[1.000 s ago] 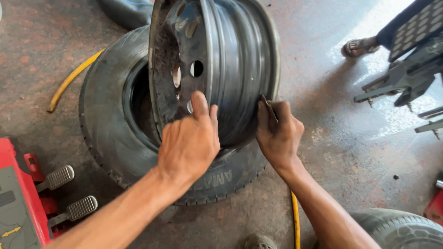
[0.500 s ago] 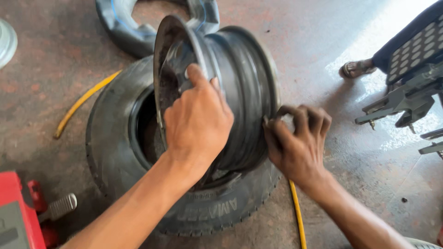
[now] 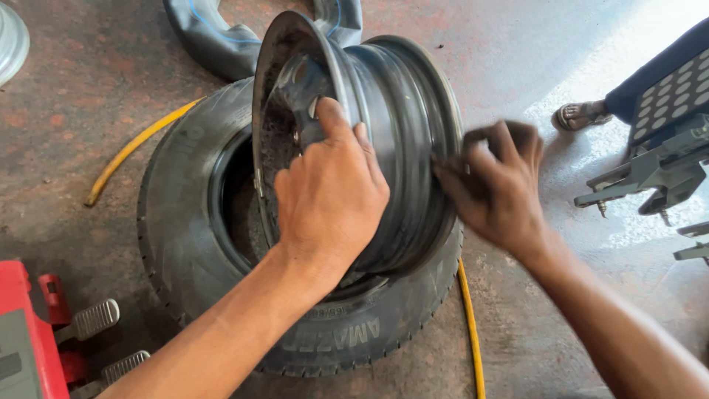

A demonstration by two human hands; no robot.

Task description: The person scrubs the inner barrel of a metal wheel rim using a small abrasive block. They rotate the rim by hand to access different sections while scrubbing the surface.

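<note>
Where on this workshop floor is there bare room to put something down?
Bare concrete lies at the upper left, between the yellow hose and the picture's top edge, and at the upper right past the steel rim. It is crowded around the tyre, the red machine and the metal stand.

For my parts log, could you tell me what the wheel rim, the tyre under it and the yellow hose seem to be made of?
Wheel rim: apparently steel, dark grey, dull sheen, rusty grime inside.
Tyre: black rubber, matte, moulded tread blocks.
Yellow hose: probably rubber or plastic; it bends freely.

A yellow hose (image 3: 133, 151), a black inner tube (image 3: 214, 41) and red machine pedals (image 3: 88, 321) lie about.
</note>
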